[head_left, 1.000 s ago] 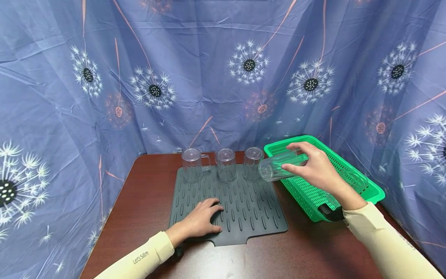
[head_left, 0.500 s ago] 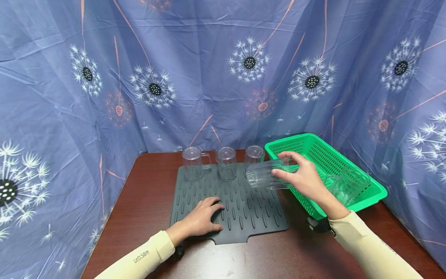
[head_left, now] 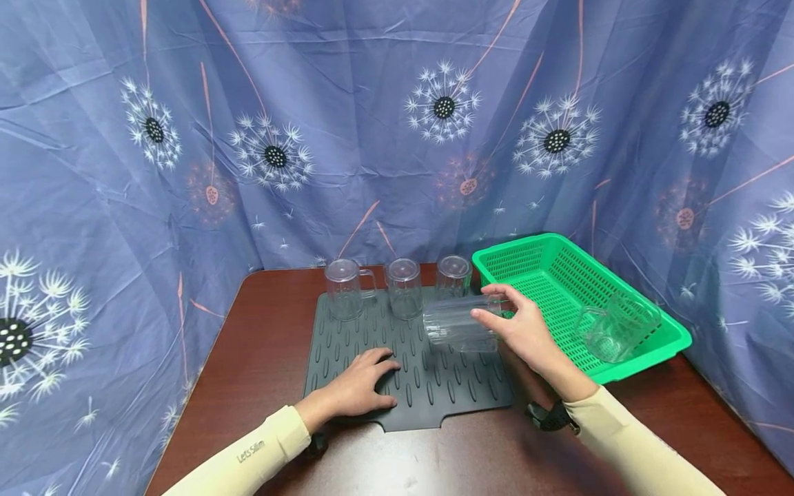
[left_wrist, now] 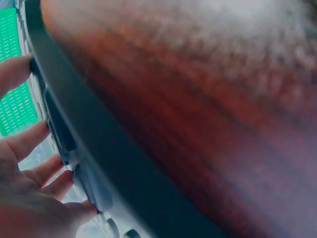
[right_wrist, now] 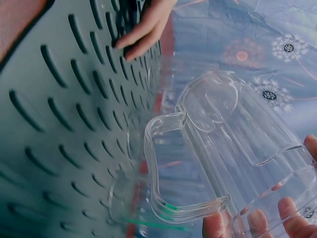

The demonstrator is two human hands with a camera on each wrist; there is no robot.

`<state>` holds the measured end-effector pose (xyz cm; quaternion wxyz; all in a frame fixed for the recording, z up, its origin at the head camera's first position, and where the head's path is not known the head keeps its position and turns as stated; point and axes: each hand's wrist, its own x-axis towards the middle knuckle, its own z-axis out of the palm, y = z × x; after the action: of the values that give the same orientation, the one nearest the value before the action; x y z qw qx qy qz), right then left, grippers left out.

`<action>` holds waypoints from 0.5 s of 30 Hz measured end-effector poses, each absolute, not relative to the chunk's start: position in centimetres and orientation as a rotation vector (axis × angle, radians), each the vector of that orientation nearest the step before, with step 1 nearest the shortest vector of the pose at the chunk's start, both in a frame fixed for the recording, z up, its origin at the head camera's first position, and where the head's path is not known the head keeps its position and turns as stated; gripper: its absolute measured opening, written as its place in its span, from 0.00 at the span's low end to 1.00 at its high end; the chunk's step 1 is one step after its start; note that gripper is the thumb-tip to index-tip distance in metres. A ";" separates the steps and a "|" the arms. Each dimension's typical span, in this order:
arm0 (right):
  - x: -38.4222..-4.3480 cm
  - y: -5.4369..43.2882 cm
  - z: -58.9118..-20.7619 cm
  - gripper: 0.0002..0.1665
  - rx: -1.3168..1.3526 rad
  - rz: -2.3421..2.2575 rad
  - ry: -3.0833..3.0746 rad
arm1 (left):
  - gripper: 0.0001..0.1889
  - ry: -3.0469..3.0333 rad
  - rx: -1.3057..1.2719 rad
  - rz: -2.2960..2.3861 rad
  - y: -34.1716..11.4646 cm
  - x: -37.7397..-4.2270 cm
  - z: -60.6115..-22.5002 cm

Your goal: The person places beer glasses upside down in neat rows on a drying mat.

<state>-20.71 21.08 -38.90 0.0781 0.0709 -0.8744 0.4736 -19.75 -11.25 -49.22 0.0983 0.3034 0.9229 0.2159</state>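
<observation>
My right hand (head_left: 524,331) grips a clear glass mug (head_left: 459,322) near its rim and holds it on its side above the right part of the dark grey drying mat (head_left: 428,406). In the right wrist view the mug's handle (right_wrist: 153,163) points toward the mat. My left hand (head_left: 360,386) rests on the mat's left front part, fingertips touching its ridged surface, fingers spread and holding nothing. Along the mat's back edge stand three upside-down glass mugs: a left mug (head_left: 344,293), a middle mug (head_left: 404,293) and a right mug (head_left: 454,272), partly behind the held one.
A green plastic basket (head_left: 579,265) stands right of the mat, with a glass mug (head_left: 611,337) lying tilted in its near end. Beneath everything is a reddish-brown table (head_left: 248,344). A blue dandelion-print curtain (head_left: 353,138) hangs behind and at both sides.
My right hand has carried the mug leftward and toward me, from over the basket's edge to above the mat. The mug in the basket has come into clearer view. My left hand stays put.
</observation>
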 end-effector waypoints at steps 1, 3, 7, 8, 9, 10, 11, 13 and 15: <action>-20.8 21.0 -39.2 0.31 0.203 1.430 -2.620 | 0.32 2.721 0.901 0.643 -11.3 -19.8 -49.2; -20.9 20.8 -39.7 0.31 0.186 1.463 -2.619 | 0.33 2.706 0.910 0.643 -11.4 -19.9 -49.1; -21.1 20.3 -40.6 0.31 0.184 1.599 -2.590 | 0.33 2.668 0.914 0.668 -11.6 -20.0 -48.8; -21.1 20.1 -40.8 0.31 0.184 1.635 -2.581 | 0.33 2.664 0.916 0.670 -11.6 -20.1 -48.8; -21.1 20.0 -41.0 0.31 0.182 1.679 -2.567 | 0.33 2.657 0.913 0.675 -11.6 -20.1 -48.7; -21.1 19.8 -41.1 0.30 0.177 1.692 -2.566 | 0.33 2.649 0.910 0.684 -11.7 -20.2 -48.7; -21.1 19.7 -41.3 0.30 0.172 1.717 -2.558 | 0.33 2.646 0.908 0.687 -11.7 -20.2 -48.7; -21.1 19.5 -41.6 0.30 0.152 1.734 -2.555 | 0.33 2.636 0.903 0.702 -11.7 -20.4 -48.8; -21.2 19.3 -42.1 0.30 0.130 1.790 -2.546 | 0.33 2.612 0.891 0.736 -11.8 -20.5 -48.9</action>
<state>-21.16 19.26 -42.10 0.0134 0.0416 -0.8173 0.5745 -20.55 -11.79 -48.87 0.1423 0.3088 0.9052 0.2552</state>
